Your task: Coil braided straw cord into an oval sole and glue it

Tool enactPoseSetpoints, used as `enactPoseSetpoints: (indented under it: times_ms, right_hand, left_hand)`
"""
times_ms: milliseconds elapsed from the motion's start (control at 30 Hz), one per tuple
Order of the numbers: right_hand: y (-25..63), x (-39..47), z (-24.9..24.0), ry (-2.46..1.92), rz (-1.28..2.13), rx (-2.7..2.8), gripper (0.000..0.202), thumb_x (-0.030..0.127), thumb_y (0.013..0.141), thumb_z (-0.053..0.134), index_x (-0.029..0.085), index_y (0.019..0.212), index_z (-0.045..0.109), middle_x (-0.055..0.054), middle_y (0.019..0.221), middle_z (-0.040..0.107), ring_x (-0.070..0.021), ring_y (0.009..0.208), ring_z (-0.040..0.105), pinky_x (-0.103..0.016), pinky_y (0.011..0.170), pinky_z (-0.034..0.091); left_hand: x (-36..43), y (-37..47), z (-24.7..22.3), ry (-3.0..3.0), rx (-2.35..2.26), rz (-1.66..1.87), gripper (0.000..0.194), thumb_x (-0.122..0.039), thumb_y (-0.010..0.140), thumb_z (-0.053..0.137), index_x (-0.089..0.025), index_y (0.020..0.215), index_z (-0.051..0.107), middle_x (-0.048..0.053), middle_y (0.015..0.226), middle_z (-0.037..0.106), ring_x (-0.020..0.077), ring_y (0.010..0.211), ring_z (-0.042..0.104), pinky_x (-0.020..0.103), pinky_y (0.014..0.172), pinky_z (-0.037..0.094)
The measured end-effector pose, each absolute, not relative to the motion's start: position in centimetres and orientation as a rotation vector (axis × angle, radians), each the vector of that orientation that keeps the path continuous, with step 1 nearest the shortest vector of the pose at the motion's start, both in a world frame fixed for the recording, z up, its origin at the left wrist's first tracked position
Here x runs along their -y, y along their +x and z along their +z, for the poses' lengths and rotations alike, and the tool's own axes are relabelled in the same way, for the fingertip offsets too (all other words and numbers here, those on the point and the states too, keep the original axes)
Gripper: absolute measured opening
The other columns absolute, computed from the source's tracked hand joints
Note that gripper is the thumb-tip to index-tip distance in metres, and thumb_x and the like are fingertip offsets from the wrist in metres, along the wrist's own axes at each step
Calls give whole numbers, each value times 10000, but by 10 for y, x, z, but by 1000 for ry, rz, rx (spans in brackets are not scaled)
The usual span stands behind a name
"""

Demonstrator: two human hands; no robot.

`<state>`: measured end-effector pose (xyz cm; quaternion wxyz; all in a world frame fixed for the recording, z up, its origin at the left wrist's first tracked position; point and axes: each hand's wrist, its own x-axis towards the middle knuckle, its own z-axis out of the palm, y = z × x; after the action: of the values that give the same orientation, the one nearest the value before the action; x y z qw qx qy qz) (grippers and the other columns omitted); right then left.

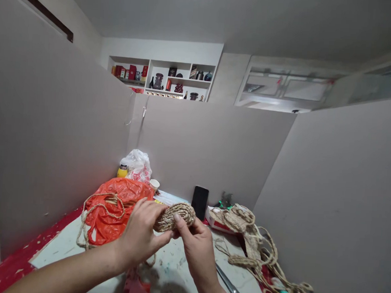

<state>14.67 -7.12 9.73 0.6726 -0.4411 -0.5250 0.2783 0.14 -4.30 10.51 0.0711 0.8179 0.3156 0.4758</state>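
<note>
Between my two hands is an oval coil of braided straw rope (pixel 175 217), held up above the table. My left hand (pixel 141 229) grips its left end, thumb underneath and fingers over the top. On the right side my right hand (pixel 196 248) pinches it, the thumb pressed on the near face. A strand of rope (pixel 151 261) shows below the left hand; whether it joins the coil I cannot tell. Scissors (pixel 231 288) with a green handle lie on the table near my right wrist.
Left on the white board (pixel 57 244) sits a red plastic bag (pixel 112 207) with rope over it. Loose braided rope (pixel 265 252) heaps at right around an open box (pixel 219 221). A phone (pixel 199 202) leans on the back partition (pixel 212 143). Behind the bag are a paper cup (pixel 154 184) and yellow jar (pixel 122 172).
</note>
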Motion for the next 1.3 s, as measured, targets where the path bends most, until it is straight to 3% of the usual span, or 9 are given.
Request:
enactPoseSetpoints:
  times_ms: [233,400,567,633,733,900,1167,1300]
  right_hand:
    - [149,74,98,-1035,610,1228,287,450,784,679,170,726,649,10,607,588,-138,575,486,-247,534,424]
    - [152,75,101,-1068,584,1284,321,477,805,649,183,678,620,13,597,579,-126,538,475,-236,501,417]
    - [157,73,104,-1076,567,1369,303,486,819,631,187,813,682,15,607,560,-156,596,520,-240,512,427]
    - [159,72,105,-1062,585,1411,303,482,808,647,191,880,689,5,644,596,-179,652,565,-247,542,450]
    - [163,71,103,-1031,628,1466,358,490,808,646,204,1022,669,-45,902,692,-217,810,618,-285,694,500]
    - [170,70,101,-1036,639,1464,443,501,815,636,222,1157,606,-95,1220,636,-264,1065,588,-345,869,483]
    - [172,76,108,-1085,594,1399,469,567,803,609,251,1150,627,-92,1210,654,-269,1051,614,-383,888,492]
    - [166,78,107,-1066,634,1391,396,536,811,620,265,1098,652,-80,1166,679,-267,1039,624,-411,917,477]
  left_hand:
    - [45,6,104,2475,-976,1425,307,-290,710,700,-182,995,665,103,965,723,273,920,625,483,1016,306]
    - [44,5,105,2476,-974,1383,222,-256,704,689,-189,916,694,92,909,732,256,863,630,460,998,322]
    - [43,3,107,2400,-943,1410,259,-230,693,688,-187,949,695,75,900,730,241,852,625,454,1018,301]
    - [43,2,108,2351,-934,1410,264,-234,693,693,-184,951,699,71,905,730,238,850,621,451,1018,305]
    - [43,0,111,2228,-933,1379,242,-254,687,706,-189,920,719,69,915,729,255,896,613,423,959,372]
    - [43,-6,118,1866,-784,1242,255,-216,707,684,-175,954,731,56,958,728,241,939,621,338,874,452]
    - [30,-15,119,1531,-527,1109,250,-286,735,705,-153,946,719,74,926,721,214,848,634,305,745,480]
    - [26,-18,122,1538,-546,1155,287,-308,745,712,-170,995,686,83,1003,709,223,916,629,325,795,483]
